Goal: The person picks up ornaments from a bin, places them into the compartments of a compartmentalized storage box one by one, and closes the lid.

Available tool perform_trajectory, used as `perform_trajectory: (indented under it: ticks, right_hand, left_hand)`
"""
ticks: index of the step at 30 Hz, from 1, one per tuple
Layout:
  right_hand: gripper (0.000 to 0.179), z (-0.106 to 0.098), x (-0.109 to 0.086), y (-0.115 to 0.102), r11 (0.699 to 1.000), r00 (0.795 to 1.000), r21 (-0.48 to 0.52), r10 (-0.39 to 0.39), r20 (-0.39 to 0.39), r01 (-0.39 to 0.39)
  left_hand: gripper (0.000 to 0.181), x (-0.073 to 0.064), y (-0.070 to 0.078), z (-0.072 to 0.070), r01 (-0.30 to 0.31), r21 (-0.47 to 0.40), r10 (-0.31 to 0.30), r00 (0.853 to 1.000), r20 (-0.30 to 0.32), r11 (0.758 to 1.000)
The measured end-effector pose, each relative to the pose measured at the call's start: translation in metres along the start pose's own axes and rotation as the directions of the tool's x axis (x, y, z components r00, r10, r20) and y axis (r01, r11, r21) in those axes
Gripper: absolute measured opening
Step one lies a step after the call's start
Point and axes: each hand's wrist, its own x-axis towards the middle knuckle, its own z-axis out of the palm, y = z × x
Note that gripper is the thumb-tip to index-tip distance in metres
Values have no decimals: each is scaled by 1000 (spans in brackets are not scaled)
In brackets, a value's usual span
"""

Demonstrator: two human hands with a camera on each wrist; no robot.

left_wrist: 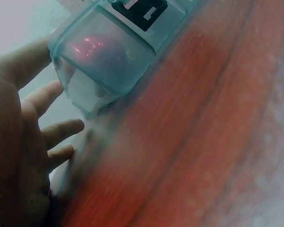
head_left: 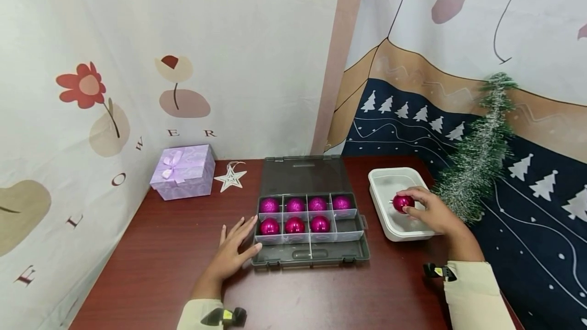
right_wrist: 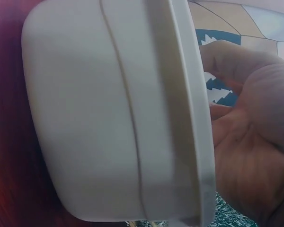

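Over the white tub (head_left: 394,230), my right hand (head_left: 428,210) pinches a shiny magenta Christmas ball (head_left: 403,203) between fingers and thumb. In the right wrist view the tub's side (right_wrist: 94,113) hides the ball and the fingertips of the right hand (right_wrist: 251,113). Spread out, my left hand (head_left: 231,251) rests at the left side of an open dark divided box (head_left: 293,254). The left wrist view shows the left hand's fingers (left_wrist: 42,99) at the box corner (left_wrist: 109,71). Glittery magenta balls (head_left: 295,205) sit in the back row of compartments, shiny ones (head_left: 294,225) in the row before it.
A lilac gift box (head_left: 183,172) with a bow stands at the back left, and a white star ornament (head_left: 231,177) lies beside it. Behind the tub at the right rises a small frosted Christmas tree (head_left: 481,157). Printed cloth (head_left: 257,65) hangs behind the dark red table (head_left: 151,269).
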Motion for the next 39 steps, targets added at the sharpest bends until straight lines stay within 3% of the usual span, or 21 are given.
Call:
perform_trajectory:
  ticks: [3, 7, 16, 29, 39]
  right_hand:
    - [36, 2, 1, 1, 996, 995, -30, -82, -56, 80]
    - [42, 8, 4, 3, 989, 983, 36, -137, -121, 142]
    - [50, 23, 7, 4, 990, 965, 88, -86, -249, 111]
    - [62, 45, 8, -12, 979, 970, 170, -67, -232, 108]
    - [56, 64, 8, -32, 958, 953, 188, -165, -254, 216]
  left_hand:
    - [76, 0, 0, 0, -2, -3, 2, 1000, -1, 1000]
    - [76, 0, 0, 0, -4, -3, 4, 1000, -4, 1000]
    - [76, -1, 1, 1, 3, -4, -3, 1000, -1, 1000]
    - [76, -1, 0, 2, -1, -8, 1, 1000, -11, 1000]
    - [76, 1, -1, 1, -6, -9, 6, 1000, -14, 1000]
